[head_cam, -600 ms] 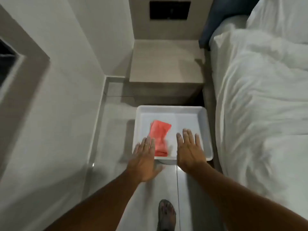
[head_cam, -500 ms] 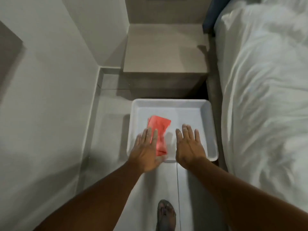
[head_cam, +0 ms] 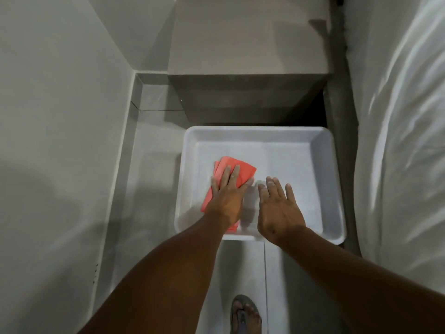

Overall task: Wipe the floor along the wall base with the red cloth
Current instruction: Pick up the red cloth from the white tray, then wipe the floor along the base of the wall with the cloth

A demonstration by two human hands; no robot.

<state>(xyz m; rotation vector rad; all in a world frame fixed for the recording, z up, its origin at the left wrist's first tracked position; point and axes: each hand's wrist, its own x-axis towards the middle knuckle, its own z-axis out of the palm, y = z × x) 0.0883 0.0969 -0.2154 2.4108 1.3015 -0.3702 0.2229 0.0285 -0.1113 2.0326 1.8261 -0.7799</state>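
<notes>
A folded red cloth (head_cam: 243,168) lies in the left half of a white tray (head_cam: 322,150) that sits on the grey floor. My left hand (head_cam: 227,196) rests flat on top of the cloth, fingers spread, covering its near part. My right hand (head_cam: 278,208) hovers open over the middle of the tray, just right of the cloth, holding nothing. The wall base (head_cam: 125,150) runs along the left, where the grey wall meets the floor.
A beige bedside cabinet (head_cam: 248,56) stands right behind the tray. A bed with white bedding (head_cam: 404,141) fills the right side. My sandalled foot (head_cam: 245,314) is on the floor tiles (head_cam: 154,179) at the bottom. The strip between wall and bed is narrow.
Both hands have moved forward into the tray. My left hand now lies on the red cloth instead of at its near edge. The camera has tilted down and closer.
</notes>
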